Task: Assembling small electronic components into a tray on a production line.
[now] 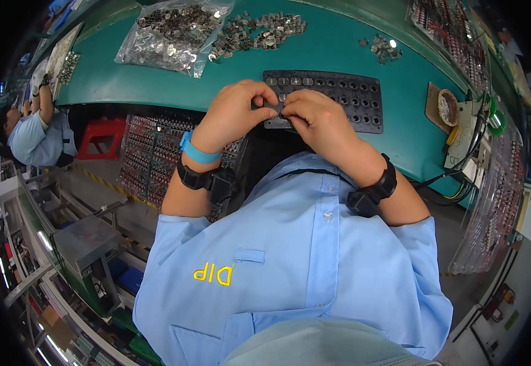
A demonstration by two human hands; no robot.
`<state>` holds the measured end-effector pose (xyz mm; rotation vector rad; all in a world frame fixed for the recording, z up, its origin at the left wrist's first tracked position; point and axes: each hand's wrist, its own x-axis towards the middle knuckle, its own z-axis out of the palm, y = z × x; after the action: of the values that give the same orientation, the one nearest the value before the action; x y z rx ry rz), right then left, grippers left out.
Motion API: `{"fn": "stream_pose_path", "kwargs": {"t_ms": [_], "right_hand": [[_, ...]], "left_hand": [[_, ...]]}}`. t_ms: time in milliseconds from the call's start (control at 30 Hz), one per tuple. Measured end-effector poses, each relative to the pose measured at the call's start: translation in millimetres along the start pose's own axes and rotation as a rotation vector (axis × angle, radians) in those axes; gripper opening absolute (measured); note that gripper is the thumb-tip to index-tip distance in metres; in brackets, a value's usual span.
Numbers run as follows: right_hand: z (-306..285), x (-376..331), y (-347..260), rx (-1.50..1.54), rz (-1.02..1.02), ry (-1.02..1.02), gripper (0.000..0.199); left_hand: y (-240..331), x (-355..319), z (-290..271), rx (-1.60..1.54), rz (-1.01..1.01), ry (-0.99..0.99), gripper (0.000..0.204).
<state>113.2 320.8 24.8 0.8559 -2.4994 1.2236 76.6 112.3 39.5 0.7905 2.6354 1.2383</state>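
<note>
On the green bench top lies a black tray (pixel 370 102) with rows of round hollows. Several small flat metal pieces (pixel 295 81) sit in the left part of its back row. My left hand (pixel 232 116) is at the tray's left end, thumb and forefinger curled toward each other. Close against it, my right hand (pixel 321 122) pinches over the tray's front left part, fingertips pointing down. Anything between the fingertips of either hand is too small and covered to make out. Both hands hide part of the tray's left side.
A clear plastic bag (pixel 174 39) full of metal pieces stands at the back left, beside a loose heap (pixel 259 30). A smaller pile (pixel 385 50) lies at the back right. Further right are a round container (pixel 447 107), a green spool (pixel 496 122) and cables. Another person (pixel 36 137) works far left.
</note>
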Motion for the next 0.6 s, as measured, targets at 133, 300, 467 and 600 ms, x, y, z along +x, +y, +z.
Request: {"fn": "stream_pose_path", "kwargs": {"t_ms": [133,300,467,600], "right_hand": [[3,-7,0,-0.051,-0.106,-0.003,0.021],[-4,-19,-2,-0.205,-0.266,-0.116,0.036],[-13,-29,-4,-0.402,-0.368,-0.203,0.050],[-4,-29,-20,-0.379,-0.222,-0.200,0.051]], "left_hand": [[-4,-6,2,-0.134,-0.212,-0.025,0.018],[-37,-20,-4,-0.534,-0.323,0.258,0.020],[-64,-25,-32,-0.431,-0.320,0.512,0.017],[-66,-22,-41,-0.164,-0.379,0.601,0.015]]}}
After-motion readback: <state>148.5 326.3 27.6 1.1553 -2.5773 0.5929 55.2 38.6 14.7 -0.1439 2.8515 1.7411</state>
